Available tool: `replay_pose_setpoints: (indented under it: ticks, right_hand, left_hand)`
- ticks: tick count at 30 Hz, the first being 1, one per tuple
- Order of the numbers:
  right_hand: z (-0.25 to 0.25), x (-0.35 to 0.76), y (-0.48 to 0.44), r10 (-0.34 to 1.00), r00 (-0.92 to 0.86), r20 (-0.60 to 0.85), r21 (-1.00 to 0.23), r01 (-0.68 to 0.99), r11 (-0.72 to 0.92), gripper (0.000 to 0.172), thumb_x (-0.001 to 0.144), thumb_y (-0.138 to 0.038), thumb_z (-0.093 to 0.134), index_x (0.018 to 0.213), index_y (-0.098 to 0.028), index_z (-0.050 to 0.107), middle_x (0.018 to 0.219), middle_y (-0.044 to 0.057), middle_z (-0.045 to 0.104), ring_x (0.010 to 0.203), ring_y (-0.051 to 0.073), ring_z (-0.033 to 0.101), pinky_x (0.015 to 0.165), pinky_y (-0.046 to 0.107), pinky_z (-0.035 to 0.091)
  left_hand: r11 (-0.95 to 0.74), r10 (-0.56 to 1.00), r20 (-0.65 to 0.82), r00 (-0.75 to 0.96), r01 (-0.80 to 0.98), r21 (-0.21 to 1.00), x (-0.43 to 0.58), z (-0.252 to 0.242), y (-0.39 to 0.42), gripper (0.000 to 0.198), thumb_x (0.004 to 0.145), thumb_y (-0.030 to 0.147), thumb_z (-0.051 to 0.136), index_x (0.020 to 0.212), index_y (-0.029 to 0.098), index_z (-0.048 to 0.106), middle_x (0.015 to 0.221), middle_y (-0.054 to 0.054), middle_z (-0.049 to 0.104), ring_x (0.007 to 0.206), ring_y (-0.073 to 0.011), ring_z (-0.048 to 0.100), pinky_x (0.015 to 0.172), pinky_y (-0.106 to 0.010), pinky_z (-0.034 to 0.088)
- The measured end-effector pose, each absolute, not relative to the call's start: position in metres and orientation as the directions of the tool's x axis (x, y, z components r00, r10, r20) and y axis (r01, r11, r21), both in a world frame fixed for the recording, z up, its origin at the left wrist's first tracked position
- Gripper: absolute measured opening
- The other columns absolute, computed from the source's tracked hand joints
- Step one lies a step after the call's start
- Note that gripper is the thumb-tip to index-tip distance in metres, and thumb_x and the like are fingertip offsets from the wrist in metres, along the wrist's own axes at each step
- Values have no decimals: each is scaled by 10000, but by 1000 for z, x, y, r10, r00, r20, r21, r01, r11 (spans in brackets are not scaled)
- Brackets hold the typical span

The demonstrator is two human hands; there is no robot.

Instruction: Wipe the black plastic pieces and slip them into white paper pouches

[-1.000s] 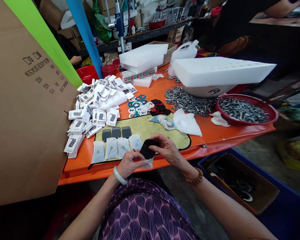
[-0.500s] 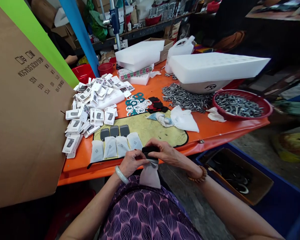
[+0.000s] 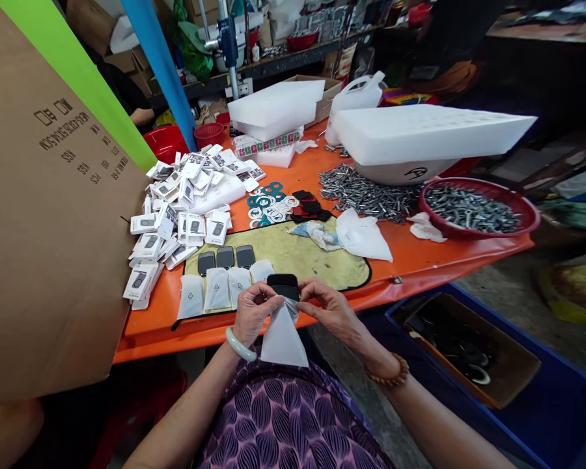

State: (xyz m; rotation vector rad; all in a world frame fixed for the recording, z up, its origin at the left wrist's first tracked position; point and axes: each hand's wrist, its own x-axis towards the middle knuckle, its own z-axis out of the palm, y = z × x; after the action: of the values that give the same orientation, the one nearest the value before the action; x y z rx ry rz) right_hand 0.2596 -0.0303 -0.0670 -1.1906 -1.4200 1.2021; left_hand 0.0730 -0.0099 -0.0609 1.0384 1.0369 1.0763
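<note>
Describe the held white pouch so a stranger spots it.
At the near edge of the orange table, find the left hand and right hand. The white pouch hangs between them; unlike the four pouches on the yellow mat, it's pinched below a black device.

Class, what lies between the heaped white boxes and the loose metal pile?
In the head view: part of a white slab, teal and white rings, then black and red pieces.

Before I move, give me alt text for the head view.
Left hand and right hand pinch a white pouch, a black piece at its far end. Nearby, four more pouches and three dark pieces lie on a yellow mat; boxes are heaped left, metal parts right.
</note>
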Motion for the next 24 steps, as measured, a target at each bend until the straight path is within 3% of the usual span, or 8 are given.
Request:
replay_pose_setpoints:
  ticks: [4, 10, 13, 16, 21, 24]
  right_hand:
    - [-68, 261, -27, 977, -211, 10, -1000, 23, 15, 272, 819, -427, 639, 721, -198, 530, 1044, 61, 575, 1015, 204, 543, 859, 326, 437]
    - [-57, 261, -22, 996, -88, 13, -999, -48, 8, 318, 817, -490, 630, 741, -204, 514, 1042, 61, 574, 1013, 200, 542, 863, 319, 440]
    - [-46, 263, -22, 994, -102, 42, -999, -36, 38, 320, 818, -498, 630, 743, -207, 521, 1049, 68, 596, 1034, 205, 541, 888, 326, 438]
    - [-43, 262, -22, 991, -134, 29, -997, -76, 19, 322, 823, -499, 627, 742, -212, 508, 1011, 65, 614, 951, 191, 566, 811, 315, 472]
    - [-67, 254, -20, 998, -66, -13, -981, -191, -26, 281, 826, -467, 631, 840, -229, 483, 994, 46, 630, 869, 162, 599, 759, 308, 499]
    - [-88, 246, -18, 993, -114, -24, -988, -146, -41, 436, 716, -398, 748, 1015, -241, 473, 1048, 50, 634, 861, 171, 628, 754, 325, 519]
  left_hand:
    - [138, 976, -106, 192, -161, 977, 71, -59, -8, 305, 644, 364, 809, 616, 153, 590, 584, 45, 499, 546, -64, 420, 519, -193, 342]
    - [106, 966, -71, 248, -127, 986, 71, -57, -7, 311, 647, 391, 810, 620, 158, 607, 605, 31, 521, 557, -87, 483, 548, -222, 407]
    - [46, 949, -17, 314, -85, 995, 71, -48, -7, 278, 652, 356, 818, 620, 160, 623, 795, -45, 638, 804, -164, 611, 749, -279, 478]
    - [7, 937, 18, 350, -69, 998, 71, -41, -5, 259, 687, 342, 794, 615, 159, 626, 1002, -98, 671, 1007, -216, 605, 901, -332, 453]
    - [103, 978, -67, 196, -184, 978, 81, -50, -2, 295, 668, 375, 789, 621, 157, 596, 841, -48, 658, 794, -154, 594, 758, -288, 469]
    - [192, 981, -170, 96, -309, 931, 88, -58, 1, 337, 626, 390, 806, 618, 159, 561, 826, -27, 653, 737, -128, 568, 703, -262, 453]
